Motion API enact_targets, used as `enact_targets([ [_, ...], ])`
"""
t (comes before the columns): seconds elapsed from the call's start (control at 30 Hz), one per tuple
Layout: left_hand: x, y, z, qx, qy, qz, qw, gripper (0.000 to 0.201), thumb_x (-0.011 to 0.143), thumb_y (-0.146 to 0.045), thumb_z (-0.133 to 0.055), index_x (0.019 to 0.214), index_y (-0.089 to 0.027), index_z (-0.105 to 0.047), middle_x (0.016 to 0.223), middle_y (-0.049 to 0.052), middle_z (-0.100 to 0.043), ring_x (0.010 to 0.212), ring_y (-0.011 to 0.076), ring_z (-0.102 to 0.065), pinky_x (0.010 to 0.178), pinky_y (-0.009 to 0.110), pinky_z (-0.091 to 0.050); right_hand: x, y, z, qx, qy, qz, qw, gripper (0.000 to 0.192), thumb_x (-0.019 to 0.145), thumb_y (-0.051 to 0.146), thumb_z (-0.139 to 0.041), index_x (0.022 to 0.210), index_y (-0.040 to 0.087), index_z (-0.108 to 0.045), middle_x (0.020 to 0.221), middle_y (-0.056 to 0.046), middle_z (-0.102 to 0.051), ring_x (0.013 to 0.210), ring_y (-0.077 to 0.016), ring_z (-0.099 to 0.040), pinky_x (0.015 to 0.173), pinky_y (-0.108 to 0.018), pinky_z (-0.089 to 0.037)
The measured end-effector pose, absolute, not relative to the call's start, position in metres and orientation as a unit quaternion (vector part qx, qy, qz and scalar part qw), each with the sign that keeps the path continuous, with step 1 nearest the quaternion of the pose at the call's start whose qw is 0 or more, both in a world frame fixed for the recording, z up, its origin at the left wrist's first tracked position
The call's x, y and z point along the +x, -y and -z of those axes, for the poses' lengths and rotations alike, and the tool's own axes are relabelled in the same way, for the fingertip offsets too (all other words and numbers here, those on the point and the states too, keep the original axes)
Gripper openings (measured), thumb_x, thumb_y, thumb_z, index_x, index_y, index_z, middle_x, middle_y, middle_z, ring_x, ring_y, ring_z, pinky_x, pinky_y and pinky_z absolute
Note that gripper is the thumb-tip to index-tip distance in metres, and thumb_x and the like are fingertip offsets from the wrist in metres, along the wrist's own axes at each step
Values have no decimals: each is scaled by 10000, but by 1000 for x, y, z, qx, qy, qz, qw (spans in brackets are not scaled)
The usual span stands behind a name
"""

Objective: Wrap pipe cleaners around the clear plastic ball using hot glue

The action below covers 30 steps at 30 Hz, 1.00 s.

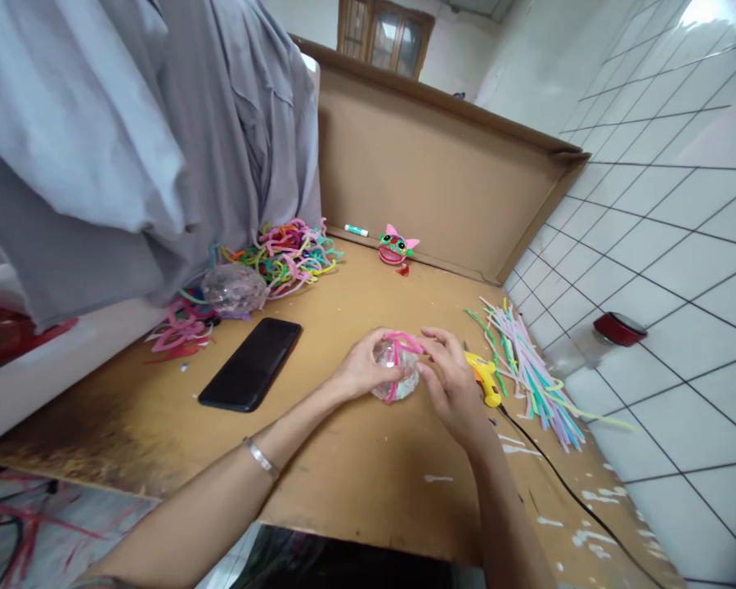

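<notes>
My left hand (368, 366) is closed around the left side of a clear, rounded plastic piece (408, 384), which looks like a bottle base. A pink pipe cleaner (396, 357) runs down over this piece and bends along its top. On the right side, my right hand (447, 372) pinches the pink pipe cleaner's end between bent fingers. Just beyond that hand lies a yellow hot glue gun (486, 379) with a black cord. Part of the clear piece is hidden behind my fingers.
A black phone (251, 364) lies at left. Behind it are another clear plastic piece (234, 288) and tangled pipe cleaners (294, 254). Straight pipe cleaners (543, 376) and a red-lidded jar (601, 339) stand right. A pink-eared craft face (395, 247) and glue stick (356, 231) are by the cardboard (417, 155).
</notes>
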<state>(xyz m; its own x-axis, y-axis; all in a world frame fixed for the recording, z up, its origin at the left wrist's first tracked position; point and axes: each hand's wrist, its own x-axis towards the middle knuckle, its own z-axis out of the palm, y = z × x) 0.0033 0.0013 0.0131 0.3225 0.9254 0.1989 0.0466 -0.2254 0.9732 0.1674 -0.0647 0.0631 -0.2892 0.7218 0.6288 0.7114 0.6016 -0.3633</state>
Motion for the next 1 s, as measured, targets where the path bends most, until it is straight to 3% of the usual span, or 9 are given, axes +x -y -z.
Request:
enact_targets([
  [0.1, 3, 0, -16, 647, -382, -439, 492, 459, 595, -347, -786, 974, -200, -573, 899, -7, -620, 815, 163, -583, 752, 257, -457, 167, 60, -62, -434, 794, 28, 425, 260, 958, 160, -433, 1024, 214, -679, 979, -83, -631, 929, -189, -639, 812, -329, -537],
  [0.17, 2, 0, -16, 650, -376, -433, 499, 450, 600, -344, -788, 963, -198, -566, 835, -27, -602, 761, 147, -567, 717, 244, -445, 168, 59, -58, -418, 791, 35, 445, 222, 943, 127, -451, 971, 208, -656, 886, -58, -647, 835, -170, -636, 768, -307, -528],
  [0.63, 3, -6, -4, 676, -370, -440, 461, 553, 564, -375, -856, 1019, -193, -600, 928, 17, -632, 873, 189, -593, 790, 274, -465, 158, 68, -42, -398, 753, -4, 524, 216, 796, 45, -484, 880, 224, -571, 843, -21, -649, 804, -167, -638, 751, -310, -512],
  [1.0, 4, -3, -9, 659, -358, -440, 493, 510, 589, -365, -827, 999, -187, -582, 860, -13, -592, 760, 144, -548, 713, 247, -438, 163, 67, -27, -395, 715, -90, 570, 143, 892, 116, -564, 929, 249, -601, 924, -27, -673, 878, -168, -657, 801, -324, -523],
])
